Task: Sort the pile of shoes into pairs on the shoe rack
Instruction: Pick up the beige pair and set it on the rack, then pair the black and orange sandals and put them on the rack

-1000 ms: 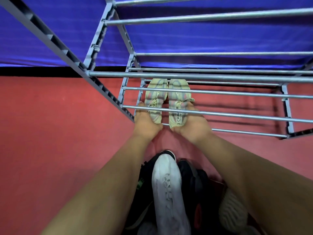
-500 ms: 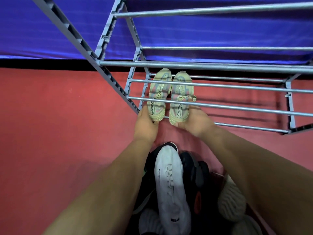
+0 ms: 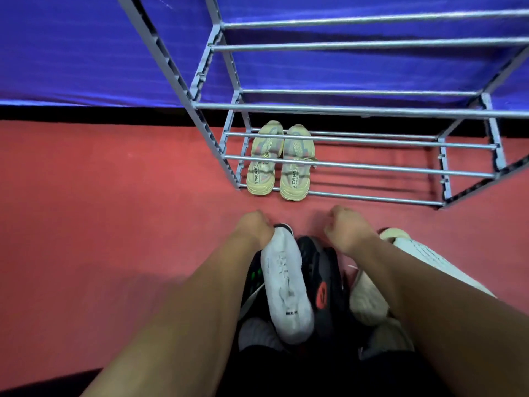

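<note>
Since one yellow pair [image 3: 294, 179] already sits side by side at the left end of the lowest tier of the shoe rack [image 3: 372, 166], toes pointing away and heels over the front bar, that pair looks finished, and the step in hand is picking the next match out of the pile [image 3: 329, 310]. The pile lies on the red floor [image 3: 114, 210] just in front of the rack, between the person's forearms.

Uppermost in it is a white shoe [image 3: 284, 287], lying lengthwise with one end under the left hand [image 3: 253, 227]. That hand touches the end of the shoe with its fingers curled down out of sight, so I cannot tell whether they grip it or only rest there. The right hand [image 3: 347, 233] hangs just above a black shoe [image 3: 322, 267] with a red mark. Its fingers are loosely curled and hold nothing. A cream shoe [image 3: 365, 299] lies under the right forearm, and more light and dark shoes are partly buried beneath.

Next, I judge, the white shoe must be taken firmly and its partner found. A pale shape low in the heap may be it, though it is too hidden to be sure. Lifting the top shoe should uncover what lies under it. Both shoes then belong on a tier beside the yellow ones, set parallel across the bars so neither slips through. Behind the rack hangs a blue sheet [image 3: 86, 53].
</note>
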The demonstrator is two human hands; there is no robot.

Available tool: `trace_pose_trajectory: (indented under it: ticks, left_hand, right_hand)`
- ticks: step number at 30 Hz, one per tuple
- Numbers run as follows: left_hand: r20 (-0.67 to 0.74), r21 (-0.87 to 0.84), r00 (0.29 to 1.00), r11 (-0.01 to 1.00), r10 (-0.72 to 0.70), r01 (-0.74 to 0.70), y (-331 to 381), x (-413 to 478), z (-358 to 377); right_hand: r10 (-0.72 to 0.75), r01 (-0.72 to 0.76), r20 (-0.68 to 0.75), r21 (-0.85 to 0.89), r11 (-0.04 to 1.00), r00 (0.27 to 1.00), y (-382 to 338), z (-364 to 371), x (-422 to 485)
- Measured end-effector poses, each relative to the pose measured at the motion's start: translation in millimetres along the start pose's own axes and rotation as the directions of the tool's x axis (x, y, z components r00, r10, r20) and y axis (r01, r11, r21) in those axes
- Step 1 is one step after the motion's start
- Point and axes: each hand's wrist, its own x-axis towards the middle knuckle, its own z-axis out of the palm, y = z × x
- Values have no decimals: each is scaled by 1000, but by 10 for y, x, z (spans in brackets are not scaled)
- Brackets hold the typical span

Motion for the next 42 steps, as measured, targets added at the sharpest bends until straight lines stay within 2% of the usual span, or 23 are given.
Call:
trace_pose_trajectory:
  ticks: [2,7,10,12,14,17,21,25,27,30,31,32,34,36,37,39,40,42]
  left_hand:
    - [9,36,1000,999,-19,19,12,-160,52]
    - [143,67,969,979,-200,192,-20,-764,281]
    - [373,-117,887,935,-272,335,-119,-1057,493]
    - [444,-271,863,881,-242,387,-217,-1138,668]
    - [367,-420,910,839,-192,346,-283,-1159,785]
    - [138,-511,979,836,-150,200,-264,-1229,761]
    - [33,-639,987,756,-158,143,-290,-1247,716]
    - [-143,-717,968,695,-207,43,-326,-1246,596]
    - [-143,-761,977,648,-158,-7,-352,-1193,511]
    - [-72,-797,985,603,-157,38,-352,-1120,365]
    - [-68,-784,982,618,-175,56,-346,-1094,325]
    - [-90,-732,977,678,-192,66,-340,-1079,288]
    - [-154,-502,965,858,-214,110,-348,-1054,273]
    - [-168,-272,966,951,-197,146,-345,-1128,327]
    - [-127,-198,980,972,-153,127,-349,-1172,377]
    - [109,-185,994,982,-10,30,-321,-1256,498]
    - [275,-227,959,974,63,1,-289,-1321,542]
    - [547,-251,817,967,184,-50,-207,-1432,594]
  right_hand:
    - [28,-27,41,-24,999,999,33,-25,-174]
    - [-2,28,200,-126,992,980,-17,-33,-717]
    - [17,-4,244,-53,999,970,-27,-8,-994]
    - [-3,-2,242,22,1000,970,17,-6,-1160]
    - [-9,-15,256,94,995,967,103,31,-1288]
    - [30,-95,276,227,969,961,186,107,-1419]
    - [13,-74,264,220,973,965,211,181,-1495]
    - [45,-145,400,223,964,916,155,260,-1584]
    - [34,-118,400,189,975,916,92,319,-1599]
    - [74,-146,333,196,970,940,21,348,-1589]
    - [93,-165,294,230,959,951,26,318,-1596]
    - [112,-175,241,261,949,964,41,278,-1594]
    - [154,-182,134,234,955,979,133,204,-1538]
    - [187,-194,57,195,961,981,219,122,-1522]
    - [206,-208,30,185,961,978,270,95,-1504]
    - [238,-228,-33,181,957,971,370,53,-1467]
    - [252,-240,-43,187,953,967,412,29,-1458]
    - [257,-258,29,182,949,966,427,-46,-1491]
